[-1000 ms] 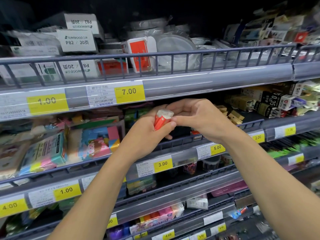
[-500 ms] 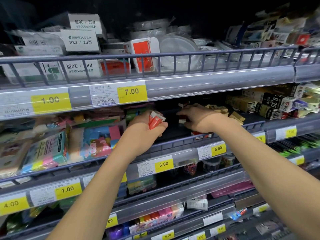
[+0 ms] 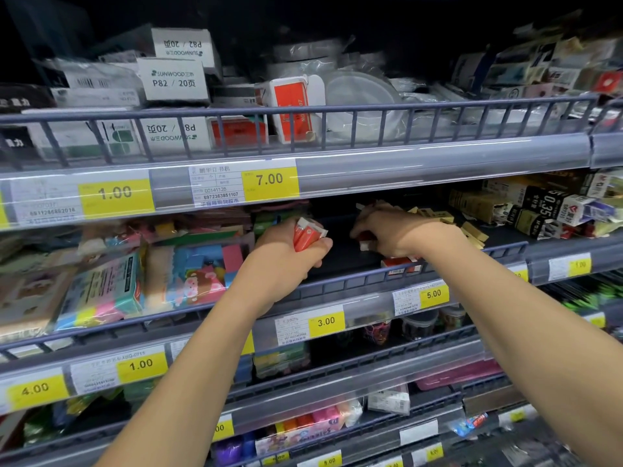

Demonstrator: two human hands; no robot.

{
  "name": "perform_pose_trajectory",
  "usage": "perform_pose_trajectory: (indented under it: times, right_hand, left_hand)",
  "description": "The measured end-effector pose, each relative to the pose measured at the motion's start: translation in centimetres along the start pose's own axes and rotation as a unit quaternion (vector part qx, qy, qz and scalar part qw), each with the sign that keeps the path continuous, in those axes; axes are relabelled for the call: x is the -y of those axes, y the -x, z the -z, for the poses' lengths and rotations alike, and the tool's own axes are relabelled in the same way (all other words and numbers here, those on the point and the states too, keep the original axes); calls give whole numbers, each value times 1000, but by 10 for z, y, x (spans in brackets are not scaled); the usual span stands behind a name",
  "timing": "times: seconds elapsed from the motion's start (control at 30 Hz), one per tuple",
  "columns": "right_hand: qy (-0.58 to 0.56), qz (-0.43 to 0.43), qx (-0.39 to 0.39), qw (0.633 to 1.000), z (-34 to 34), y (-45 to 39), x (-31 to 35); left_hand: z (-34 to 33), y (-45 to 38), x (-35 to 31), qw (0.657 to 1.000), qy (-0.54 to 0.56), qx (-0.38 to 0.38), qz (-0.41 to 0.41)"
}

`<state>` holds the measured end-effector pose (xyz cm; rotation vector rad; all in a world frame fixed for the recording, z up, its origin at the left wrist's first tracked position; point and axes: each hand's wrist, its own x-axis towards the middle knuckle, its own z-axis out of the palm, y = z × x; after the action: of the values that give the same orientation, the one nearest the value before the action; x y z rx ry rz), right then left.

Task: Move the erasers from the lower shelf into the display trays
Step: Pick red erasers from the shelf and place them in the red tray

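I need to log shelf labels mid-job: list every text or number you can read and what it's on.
"SUNWOOD P82 / 20页": white box, top shelf.
"7.00", "6972363851107": yellow-and-white price tag, top rail.
"1.00": yellow tag, same rail.
"3.00": yellow tag, middle rail.
"5.00": yellow tag.
"4.00": yellow tag, lower rail.
"0.35": black carton.
Red eraser wrappers: unreadable.

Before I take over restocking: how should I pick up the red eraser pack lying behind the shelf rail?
The red pack lies flat just behind the rail, below the right hand. Probably reach over the rail from above and pinch its long sides; the rail blocks a frontal approach.
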<state>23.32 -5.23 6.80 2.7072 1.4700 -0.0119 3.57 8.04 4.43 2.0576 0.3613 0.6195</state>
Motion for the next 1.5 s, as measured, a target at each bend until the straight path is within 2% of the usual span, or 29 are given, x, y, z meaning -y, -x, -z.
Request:
perform_pose_trajectory:
  times: [0.07, 0.27, 0.4, 0.53, 0.63, 0.77, 0.97, 1.17, 1.5]
  right_hand:
    - [-48, 31, -6, 998, 2, 3, 0]
    - [-87, 14, 15, 996, -3, 4, 3]
    - [-160, 32, -62, 985, -1, 11, 6]
    - [-355, 70, -177, 915, -3, 34, 21]
    - [-418, 141, -220, 870, -7, 51, 39]
    - [-369, 154, -251, 881, -8, 61, 56]
    - [-291, 154, -310, 892, -14, 60, 62]
    - [-275, 158, -326, 890, -19, 61, 69]
    - [-242, 165, -305, 906, -16, 63, 73]
  left_hand:
    - [-1, 0, 0, 1000, 1, 0, -1]
    - [-2, 0, 1, 1000, 6, 0, -3]
    - [-2, 0, 1, 999, 35, -11, 15]
    - [-5, -1, -7, 986, 149, -32, 63]
    - [-6, -1, -12, 965, 246, -43, 82]
    - [-5, 2, -15, 945, 316, -42, 70]
    - [-4, 2, -13, 946, 317, -20, 65]
    - [-6, 1, -11, 960, 269, -33, 72]
    - [-5, -4, -9, 956, 275, -30, 101]
